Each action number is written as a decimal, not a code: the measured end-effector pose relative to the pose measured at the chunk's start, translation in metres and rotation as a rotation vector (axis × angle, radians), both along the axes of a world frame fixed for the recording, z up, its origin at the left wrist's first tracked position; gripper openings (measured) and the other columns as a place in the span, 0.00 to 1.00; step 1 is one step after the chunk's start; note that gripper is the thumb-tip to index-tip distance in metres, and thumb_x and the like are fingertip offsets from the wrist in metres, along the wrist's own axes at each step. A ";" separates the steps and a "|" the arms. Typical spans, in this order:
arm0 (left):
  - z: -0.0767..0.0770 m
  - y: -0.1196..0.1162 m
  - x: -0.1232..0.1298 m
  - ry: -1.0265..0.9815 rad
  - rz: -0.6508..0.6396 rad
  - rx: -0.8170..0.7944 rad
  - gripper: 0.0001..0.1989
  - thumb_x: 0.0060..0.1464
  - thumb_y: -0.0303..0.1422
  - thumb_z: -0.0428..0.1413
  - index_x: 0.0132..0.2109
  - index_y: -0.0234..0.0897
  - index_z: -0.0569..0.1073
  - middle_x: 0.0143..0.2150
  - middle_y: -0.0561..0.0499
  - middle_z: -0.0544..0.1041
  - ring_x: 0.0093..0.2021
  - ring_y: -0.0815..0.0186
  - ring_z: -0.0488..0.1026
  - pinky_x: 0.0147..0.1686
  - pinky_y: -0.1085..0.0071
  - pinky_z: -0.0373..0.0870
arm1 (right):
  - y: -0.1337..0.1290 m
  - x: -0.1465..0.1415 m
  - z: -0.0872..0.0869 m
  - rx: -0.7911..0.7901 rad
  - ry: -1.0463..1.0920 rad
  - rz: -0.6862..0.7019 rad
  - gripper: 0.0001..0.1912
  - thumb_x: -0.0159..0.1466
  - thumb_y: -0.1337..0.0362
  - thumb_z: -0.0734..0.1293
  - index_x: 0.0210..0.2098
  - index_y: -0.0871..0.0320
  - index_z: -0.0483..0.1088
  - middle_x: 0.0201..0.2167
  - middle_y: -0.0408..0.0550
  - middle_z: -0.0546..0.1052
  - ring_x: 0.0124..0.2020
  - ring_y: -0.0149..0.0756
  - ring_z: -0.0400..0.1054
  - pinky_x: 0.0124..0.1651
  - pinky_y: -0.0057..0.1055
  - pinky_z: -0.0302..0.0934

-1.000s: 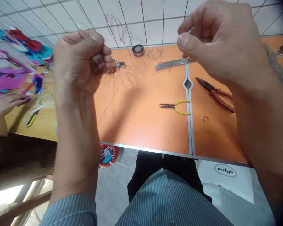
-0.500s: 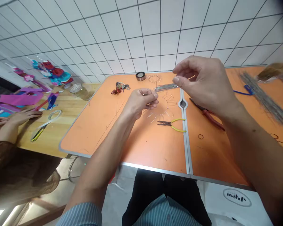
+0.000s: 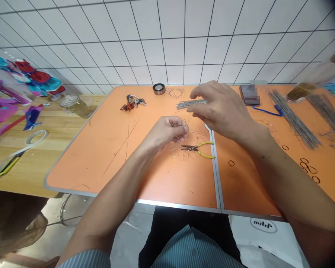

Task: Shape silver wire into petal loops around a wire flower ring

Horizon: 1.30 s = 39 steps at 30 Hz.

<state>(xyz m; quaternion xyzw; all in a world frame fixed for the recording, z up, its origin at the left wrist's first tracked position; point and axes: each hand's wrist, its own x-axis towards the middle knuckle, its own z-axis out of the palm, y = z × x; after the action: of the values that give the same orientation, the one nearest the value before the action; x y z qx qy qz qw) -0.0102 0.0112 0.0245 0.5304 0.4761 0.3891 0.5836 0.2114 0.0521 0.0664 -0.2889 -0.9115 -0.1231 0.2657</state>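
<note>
My left hand (image 3: 169,132) is closed in a pinch on a piece of thin wire (image 3: 174,125), its shape mostly hidden by the fingers. To the right and slightly higher, my right hand (image 3: 220,109) has its thumb and fingers apart, with nothing visible between them. Just behind those fingers lies a small bundle of straight wires (image 3: 190,104). Beneath my left hand, a ring of looped wire (image 3: 183,154) lies on the orange table (image 3: 167,186). Pliers with yellow handles (image 3: 202,148) rest partly over that ring.
A roll of tape (image 3: 159,89) and some keys (image 3: 136,102) sit at the back. On the right are a phone (image 3: 249,95), a larger wire bundle (image 3: 294,119) and dark rings (image 3: 231,163). A wooden table (image 3: 44,163) with a jar (image 3: 76,106) adjoins at left.
My right hand has come down and its fingers have spread. My left hand stays pinched, slightly lower. The view has shifted to the right, so the other person's hands are out of sight.
</note>
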 end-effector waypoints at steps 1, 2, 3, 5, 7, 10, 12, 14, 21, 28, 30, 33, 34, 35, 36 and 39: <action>0.000 0.000 -0.001 -0.002 -0.012 -0.002 0.06 0.51 0.31 0.68 0.31 0.35 0.80 0.27 0.50 0.81 0.24 0.71 0.75 0.27 0.74 0.72 | 0.001 0.000 -0.001 0.014 -0.029 0.003 0.11 0.78 0.57 0.67 0.53 0.47 0.82 0.61 0.53 0.79 0.61 0.56 0.71 0.54 0.54 0.65; -0.001 0.000 -0.002 -0.004 -0.021 -0.004 0.06 0.51 0.31 0.68 0.31 0.35 0.80 0.27 0.50 0.81 0.24 0.71 0.75 0.27 0.74 0.72 | 0.002 0.000 -0.001 0.030 -0.058 0.005 0.11 0.78 0.57 0.67 0.51 0.48 0.82 0.63 0.53 0.79 0.63 0.57 0.70 0.56 0.55 0.64; -0.001 0.000 -0.002 -0.006 -0.024 -0.005 0.06 0.51 0.31 0.68 0.32 0.35 0.80 0.28 0.50 0.82 0.24 0.71 0.76 0.28 0.74 0.73 | 0.002 0.000 -0.001 0.043 -0.082 0.012 0.11 0.79 0.56 0.67 0.50 0.48 0.82 0.63 0.53 0.78 0.64 0.58 0.69 0.58 0.55 0.63; -0.003 0.000 -0.003 -0.010 -0.018 0.004 0.06 0.51 0.32 0.69 0.32 0.35 0.81 0.29 0.50 0.82 0.26 0.71 0.77 0.29 0.74 0.73 | 0.001 -0.001 -0.001 0.044 -0.104 0.032 0.14 0.80 0.54 0.65 0.48 0.49 0.82 0.62 0.53 0.80 0.64 0.57 0.69 0.59 0.55 0.63; -0.004 0.000 -0.003 -0.017 -0.007 0.017 0.06 0.50 0.32 0.69 0.31 0.35 0.82 0.30 0.50 0.82 0.28 0.70 0.78 0.30 0.75 0.74 | -0.001 -0.001 0.000 0.019 -0.098 0.045 0.15 0.80 0.52 0.64 0.47 0.49 0.82 0.59 0.52 0.81 0.63 0.55 0.69 0.60 0.55 0.63; -0.004 -0.001 -0.003 -0.041 -0.010 0.002 0.06 0.50 0.32 0.70 0.32 0.35 0.82 0.32 0.47 0.85 0.28 0.70 0.79 0.31 0.74 0.75 | -0.004 -0.002 0.003 -0.032 -0.070 0.040 0.16 0.79 0.52 0.64 0.42 0.47 0.82 0.54 0.50 0.83 0.60 0.54 0.70 0.60 0.54 0.62; -0.002 -0.002 -0.002 -0.067 0.001 -0.029 0.07 0.50 0.31 0.71 0.35 0.35 0.83 0.33 0.46 0.86 0.27 0.70 0.79 0.30 0.74 0.76 | -0.005 -0.003 0.004 -0.063 -0.059 0.027 0.17 0.79 0.52 0.64 0.39 0.46 0.82 0.51 0.50 0.83 0.58 0.54 0.70 0.59 0.55 0.62; 0.000 -0.004 -0.001 -0.091 0.022 -0.051 0.09 0.49 0.28 0.72 0.38 0.34 0.83 0.33 0.45 0.87 0.27 0.69 0.79 0.30 0.74 0.76 | -0.006 -0.003 0.005 -0.089 -0.051 0.012 0.18 0.79 0.51 0.63 0.39 0.46 0.82 0.48 0.50 0.82 0.57 0.54 0.71 0.59 0.55 0.62; 0.006 -0.006 0.003 -0.074 0.041 -0.038 0.04 0.55 0.28 0.69 0.38 0.33 0.83 0.35 0.44 0.88 0.28 0.68 0.81 0.31 0.74 0.77 | -0.007 -0.005 0.006 -0.151 -0.023 -0.013 0.17 0.77 0.57 0.63 0.35 0.48 0.79 0.45 0.51 0.81 0.56 0.55 0.70 0.56 0.55 0.61; 0.000 -0.006 0.001 -0.105 0.028 -0.017 0.05 0.60 0.31 0.69 0.38 0.32 0.84 0.35 0.43 0.88 0.26 0.69 0.80 0.31 0.73 0.78 | -0.009 -0.007 0.011 -0.320 0.131 0.020 0.11 0.69 0.65 0.68 0.30 0.49 0.76 0.44 0.51 0.83 0.56 0.54 0.69 0.57 0.56 0.60; 0.000 -0.007 0.001 -0.109 0.033 -0.018 0.05 0.60 0.31 0.69 0.38 0.33 0.84 0.35 0.43 0.88 0.27 0.69 0.81 0.31 0.73 0.78 | -0.008 -0.008 0.011 -0.328 0.151 0.033 0.12 0.67 0.68 0.68 0.28 0.50 0.75 0.44 0.50 0.83 0.55 0.54 0.70 0.59 0.57 0.59; 0.000 -0.007 0.001 -0.108 0.029 -0.018 0.05 0.59 0.30 0.69 0.37 0.33 0.84 0.35 0.43 0.88 0.28 0.69 0.81 0.31 0.74 0.78 | -0.007 -0.009 0.010 -0.322 0.135 0.035 0.13 0.66 0.70 0.68 0.26 0.51 0.74 0.44 0.51 0.83 0.55 0.53 0.71 0.60 0.58 0.58; 0.000 -0.007 0.002 -0.110 0.024 -0.017 0.05 0.59 0.30 0.69 0.37 0.33 0.84 0.35 0.43 0.88 0.28 0.69 0.81 0.31 0.74 0.78 | -0.007 -0.009 0.010 -0.322 0.123 0.029 0.13 0.67 0.69 0.69 0.27 0.50 0.75 0.44 0.51 0.83 0.55 0.53 0.71 0.59 0.57 0.59; 0.001 -0.007 0.002 -0.111 0.021 -0.015 0.05 0.59 0.30 0.69 0.37 0.33 0.84 0.35 0.43 0.88 0.28 0.69 0.82 0.31 0.74 0.78 | -0.007 -0.009 0.010 -0.320 0.108 0.022 0.13 0.67 0.68 0.69 0.27 0.50 0.75 0.44 0.51 0.83 0.56 0.53 0.71 0.58 0.56 0.60; 0.001 -0.007 0.002 -0.112 0.021 -0.015 0.05 0.59 0.31 0.69 0.37 0.33 0.84 0.35 0.43 0.88 0.29 0.69 0.82 0.32 0.74 0.78 | -0.007 -0.008 0.010 -0.314 0.089 0.012 0.12 0.68 0.67 0.69 0.28 0.49 0.76 0.44 0.51 0.83 0.57 0.53 0.70 0.57 0.55 0.62; 0.002 -0.007 0.002 -0.099 0.033 -0.026 0.05 0.58 0.31 0.70 0.37 0.33 0.84 0.35 0.43 0.88 0.28 0.69 0.81 0.31 0.74 0.78 | -0.008 -0.007 0.010 -0.269 0.026 -0.017 0.13 0.70 0.65 0.68 0.29 0.48 0.77 0.44 0.49 0.83 0.58 0.54 0.71 0.54 0.54 0.64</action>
<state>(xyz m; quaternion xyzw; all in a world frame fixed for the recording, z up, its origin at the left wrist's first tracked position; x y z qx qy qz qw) -0.0084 0.0042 0.0269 0.4948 0.4602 0.4182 0.6070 0.2043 0.0442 0.0761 -0.3315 -0.9137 0.0019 0.2353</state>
